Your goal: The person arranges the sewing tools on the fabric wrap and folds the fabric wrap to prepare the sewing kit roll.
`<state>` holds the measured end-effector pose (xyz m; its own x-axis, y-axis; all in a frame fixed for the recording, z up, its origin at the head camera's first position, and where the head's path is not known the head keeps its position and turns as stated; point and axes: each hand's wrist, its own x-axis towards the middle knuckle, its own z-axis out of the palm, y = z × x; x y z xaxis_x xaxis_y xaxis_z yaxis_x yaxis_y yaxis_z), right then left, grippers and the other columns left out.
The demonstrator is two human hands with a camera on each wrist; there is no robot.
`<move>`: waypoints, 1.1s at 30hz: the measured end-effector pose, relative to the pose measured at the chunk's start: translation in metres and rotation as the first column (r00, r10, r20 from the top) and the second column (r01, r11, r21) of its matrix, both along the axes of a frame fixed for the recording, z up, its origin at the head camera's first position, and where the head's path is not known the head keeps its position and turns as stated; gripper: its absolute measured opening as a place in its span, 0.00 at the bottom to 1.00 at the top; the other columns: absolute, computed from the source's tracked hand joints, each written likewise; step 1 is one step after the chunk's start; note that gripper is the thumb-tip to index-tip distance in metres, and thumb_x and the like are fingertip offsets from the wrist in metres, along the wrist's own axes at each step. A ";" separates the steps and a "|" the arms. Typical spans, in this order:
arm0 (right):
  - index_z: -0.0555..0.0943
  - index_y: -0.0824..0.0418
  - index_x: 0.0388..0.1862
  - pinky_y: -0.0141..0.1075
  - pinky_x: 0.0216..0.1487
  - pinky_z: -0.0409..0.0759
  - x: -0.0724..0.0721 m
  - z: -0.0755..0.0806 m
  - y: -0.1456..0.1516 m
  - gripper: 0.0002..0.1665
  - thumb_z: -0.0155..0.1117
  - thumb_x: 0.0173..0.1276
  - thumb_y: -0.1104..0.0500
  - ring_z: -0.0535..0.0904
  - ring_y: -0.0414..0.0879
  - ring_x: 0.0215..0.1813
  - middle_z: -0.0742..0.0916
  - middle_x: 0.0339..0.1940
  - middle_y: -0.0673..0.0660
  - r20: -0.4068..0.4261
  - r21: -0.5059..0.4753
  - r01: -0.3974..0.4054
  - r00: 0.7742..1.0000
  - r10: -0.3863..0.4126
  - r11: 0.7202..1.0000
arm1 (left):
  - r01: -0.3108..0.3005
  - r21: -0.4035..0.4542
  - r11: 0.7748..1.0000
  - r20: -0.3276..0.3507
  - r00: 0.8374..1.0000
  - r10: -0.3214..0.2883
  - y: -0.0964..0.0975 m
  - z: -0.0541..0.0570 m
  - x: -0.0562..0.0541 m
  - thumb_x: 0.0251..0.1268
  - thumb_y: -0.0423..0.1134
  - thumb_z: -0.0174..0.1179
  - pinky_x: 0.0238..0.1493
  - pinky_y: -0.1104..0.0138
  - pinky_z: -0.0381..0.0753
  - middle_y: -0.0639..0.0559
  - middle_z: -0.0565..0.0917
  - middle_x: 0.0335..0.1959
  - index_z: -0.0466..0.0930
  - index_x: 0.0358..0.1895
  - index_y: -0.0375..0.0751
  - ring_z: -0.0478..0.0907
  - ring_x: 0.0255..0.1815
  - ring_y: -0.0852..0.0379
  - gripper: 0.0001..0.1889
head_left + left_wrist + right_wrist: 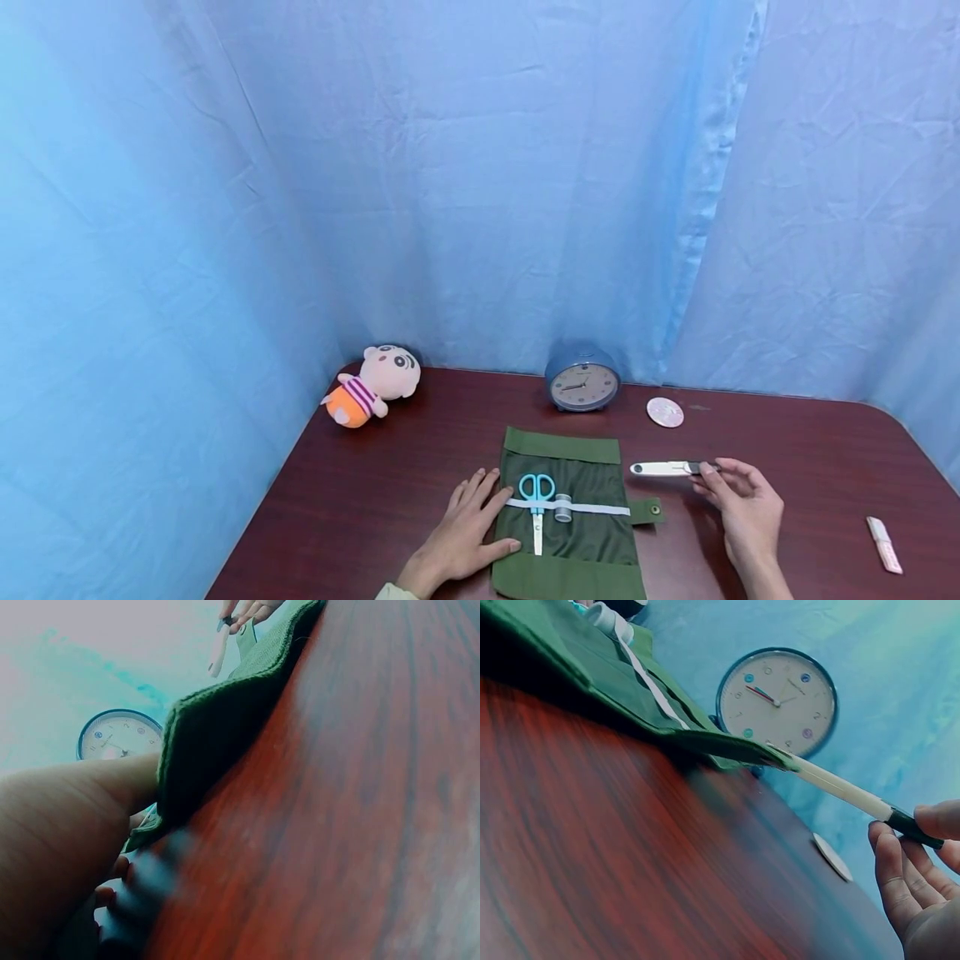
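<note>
A green fabric roll-up pouch (592,546) lies unrolled on the table. Under its white elastic band (600,508) are scissors (537,508) with light-blue handles and a grey thread spool (563,508). My left hand (468,525) rests with fingers spread on the pouch's left edge, thumb on the fabric. To the right of the pouch, my right hand (742,504) pinches the dark end of a slim white tool (660,469) between thumb and fingers. The tool's pale end points left, toward the pouch. In the right wrist view, the pouch's edge (727,742) overlaps that far end.
A blue alarm clock (583,385) stands behind the pouch, with a round pale disc (665,412) to its right. A plush doll (367,387) lies at the back left. At the right is a small white-and-pink stick (884,545). Blue curtains (480,183) hang behind the table.
</note>
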<state>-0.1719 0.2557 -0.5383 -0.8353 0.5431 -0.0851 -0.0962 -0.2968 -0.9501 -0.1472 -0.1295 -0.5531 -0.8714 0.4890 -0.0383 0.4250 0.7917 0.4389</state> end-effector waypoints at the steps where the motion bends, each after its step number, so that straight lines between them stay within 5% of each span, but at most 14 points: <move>1: 0.81 0.65 0.39 0.32 0.27 0.86 0.000 0.000 -0.002 0.10 0.69 0.61 0.74 0.88 0.41 0.22 0.89 0.21 0.50 -0.006 0.003 -0.009 1.000 0.009 1.000 | 0.002 0.003 1.000 -0.008 1.000 -0.002 0.000 0.000 0.000 0.69 0.65 0.54 0.74 0.38 0.59 0.44 0.59 0.81 0.65 0.76 0.52 0.54 0.82 0.39 0.36; 10: 0.81 0.65 0.38 0.31 0.27 0.85 -0.003 -0.007 -0.020 0.09 0.67 0.63 0.75 0.88 0.40 0.23 0.90 0.23 0.50 -0.077 0.002 -0.108 0.991 0.108 0.994 | 0.006 0.014 1.000 -0.044 0.999 -0.005 -0.001 0.001 0.004 0.69 0.65 0.54 0.73 0.38 0.60 0.43 0.61 0.80 0.66 0.75 0.51 0.56 0.81 0.38 0.36; 22: 0.77 0.71 0.44 0.30 0.29 0.85 -0.007 -0.011 -0.036 0.10 0.67 0.65 0.72 0.88 0.38 0.25 0.89 0.24 0.48 -0.031 0.072 -0.175 0.984 0.178 0.982 | 0.002 0.009 1.000 -0.042 0.999 -0.002 0.000 -0.002 0.002 0.69 0.65 0.55 0.74 0.39 0.60 0.44 0.60 0.80 0.66 0.75 0.52 0.54 0.82 0.39 0.36; 33: 0.79 0.66 0.42 0.30 0.29 0.85 -0.009 -0.014 -0.050 0.08 0.68 0.65 0.70 0.88 0.37 0.25 0.89 0.25 0.45 0.011 0.113 -0.247 0.969 0.248 0.962 | -0.002 0.009 1.000 -0.052 0.999 0.003 0.000 0.000 0.002 0.69 0.65 0.54 0.73 0.38 0.60 0.44 0.60 0.80 0.66 0.75 0.52 0.55 0.81 0.39 0.37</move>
<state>-0.1813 0.2061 -0.5521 -0.9450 0.3254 -0.0318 -0.0368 -0.2025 -0.9786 -0.1448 -0.1294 -0.5526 -0.8734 0.4869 0.0117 0.4454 0.7889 0.4234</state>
